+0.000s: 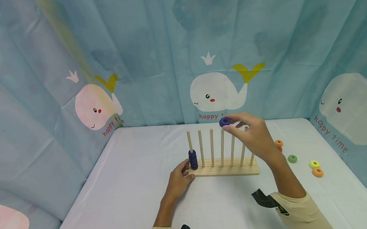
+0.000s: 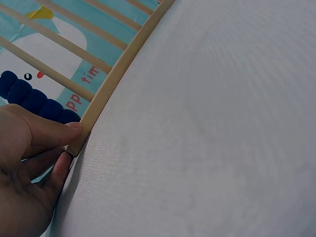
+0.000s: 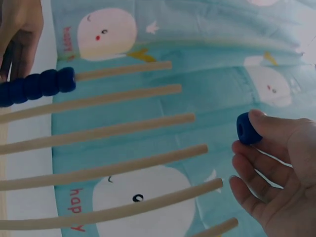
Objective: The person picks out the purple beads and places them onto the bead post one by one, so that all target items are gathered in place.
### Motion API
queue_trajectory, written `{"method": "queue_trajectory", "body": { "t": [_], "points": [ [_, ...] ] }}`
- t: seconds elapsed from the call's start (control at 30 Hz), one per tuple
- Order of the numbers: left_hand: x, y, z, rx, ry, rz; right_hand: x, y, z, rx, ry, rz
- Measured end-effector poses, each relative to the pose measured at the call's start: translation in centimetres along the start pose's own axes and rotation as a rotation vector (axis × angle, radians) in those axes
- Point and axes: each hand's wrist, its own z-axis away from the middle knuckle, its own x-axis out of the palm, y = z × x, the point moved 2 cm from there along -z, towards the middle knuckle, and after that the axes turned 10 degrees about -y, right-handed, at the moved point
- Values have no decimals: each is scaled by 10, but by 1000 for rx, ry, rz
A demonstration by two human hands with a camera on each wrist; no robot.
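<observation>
A wooden base (image 1: 227, 171) with several upright pegs stands on the table. My left hand (image 1: 177, 182) grips its left end; in the left wrist view the thumb presses the front edge and the fingers lie round the end. Dark blue beads (image 1: 193, 160) are stacked on the leftmost peg, the top of which is bare. My right hand (image 1: 252, 134) pinches one loose blue bead (image 3: 248, 129) between thumb and fingertips. In the right wrist view that bead is beyond the peg tips, apart from them, its hole showing. The other pegs that show bear no beads.
To the right of the base lie loose beads: an orange one (image 1: 279, 143) beside a partly hidden red one (image 1: 279, 149), a green one (image 1: 292, 158), and a yellow one (image 1: 314, 164) against another orange bead (image 1: 317, 172). A whale-print curtain (image 1: 152, 59) hangs behind the white table (image 1: 137, 191).
</observation>
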Motion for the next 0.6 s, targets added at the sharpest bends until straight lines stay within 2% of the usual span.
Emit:
{"method": "queue_trajectory", "body": {
  "t": [0.27,0.6],
  "points": [
    [-1,0,0,-5,-2,3,14,-8,-9,-28,-37,14],
    [-1,6,3,26,3,-4,29,-15,-22,-76,-83,-42]
  ]
}}
